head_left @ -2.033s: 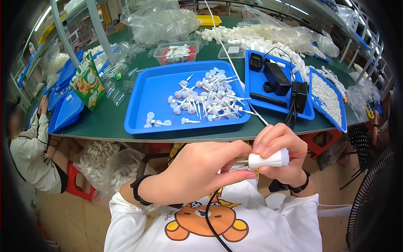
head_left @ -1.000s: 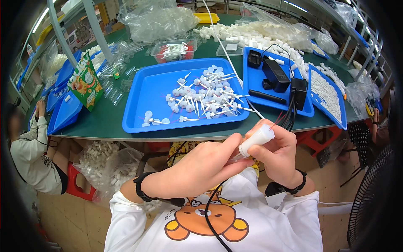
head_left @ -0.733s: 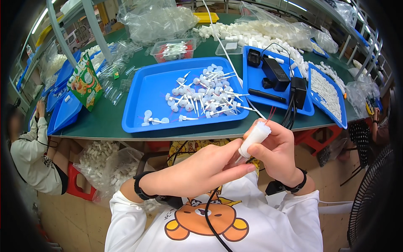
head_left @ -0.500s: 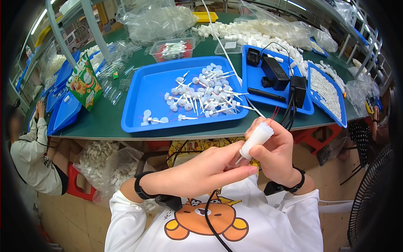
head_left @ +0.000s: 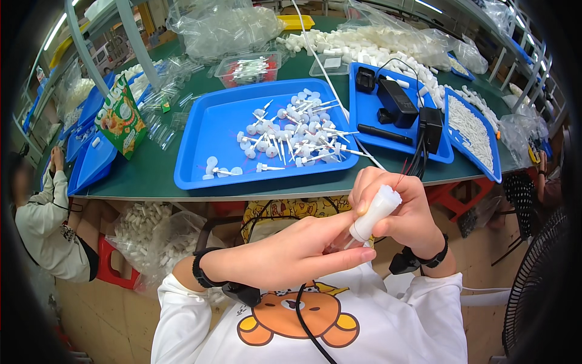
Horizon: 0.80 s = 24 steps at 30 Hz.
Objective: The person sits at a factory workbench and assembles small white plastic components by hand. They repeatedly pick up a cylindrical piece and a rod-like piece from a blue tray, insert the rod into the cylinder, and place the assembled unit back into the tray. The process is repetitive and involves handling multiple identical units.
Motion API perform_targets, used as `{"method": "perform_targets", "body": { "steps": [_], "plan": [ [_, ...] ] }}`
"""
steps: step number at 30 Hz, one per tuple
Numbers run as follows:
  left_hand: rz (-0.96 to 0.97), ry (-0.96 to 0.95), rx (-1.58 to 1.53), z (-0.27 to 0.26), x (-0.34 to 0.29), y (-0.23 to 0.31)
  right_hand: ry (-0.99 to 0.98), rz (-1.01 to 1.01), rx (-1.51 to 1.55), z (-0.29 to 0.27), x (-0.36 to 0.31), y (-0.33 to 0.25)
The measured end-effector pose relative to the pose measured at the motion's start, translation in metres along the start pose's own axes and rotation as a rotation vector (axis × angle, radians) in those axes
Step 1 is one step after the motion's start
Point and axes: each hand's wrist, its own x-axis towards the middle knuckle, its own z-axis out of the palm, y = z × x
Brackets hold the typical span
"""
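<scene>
Between my two hands, above my lap at the table's front edge, is a white plastic cylinder (head_left: 374, 210) with thin red wires at its upper end. A clear tube end with a thin white stick inside shows at its lower end. My left hand (head_left: 306, 246) is closed round the clear lower part, its fingers partly hidden behind the palm. My right hand (head_left: 403, 209) pinches the white cylinder with thumb and fingers. Just beyond lies a big blue tray (head_left: 212, 136) holding many small white parts with round translucent discs and thin stems (head_left: 291, 136).
A second blue tray (head_left: 362, 106) holds black adapters (head_left: 397, 103) and cables. Right of it, a blue tray (head_left: 470, 130) bears white sticks. White cylinders (head_left: 364, 48) are heaped at the back. A green snack bag (head_left: 124, 121) stands left. A fan (head_left: 536, 285) is at right; people sit both sides.
My right hand and the cylinder have shifted slightly right and down, and the cylinder has turned a little. My left hand still grips the lower end.
</scene>
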Motion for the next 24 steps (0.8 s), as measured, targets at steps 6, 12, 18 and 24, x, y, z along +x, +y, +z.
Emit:
{"method": "perform_targets", "body": {
  "steps": [6, 12, 18, 24],
  "plan": [
    [0.054, 0.039, 0.002, 0.001, 0.002, -0.010, -0.085, 0.017, 0.127, -0.007, 0.004, 0.011],
    [0.060, 0.233, 0.147, -0.001, 0.003, -0.003, 0.115, 0.032, 0.037, 0.008, 0.000, 0.012],
    [0.123, 0.263, 0.129, 0.001, 0.002, -0.004, 0.070, -0.056, 0.035, 0.003, 0.005, 0.008],
    [0.145, 0.099, -0.169, -0.001, 0.003, -0.008, 0.036, -0.121, 0.003, -0.003, -0.001, 0.010]
  ]
}}
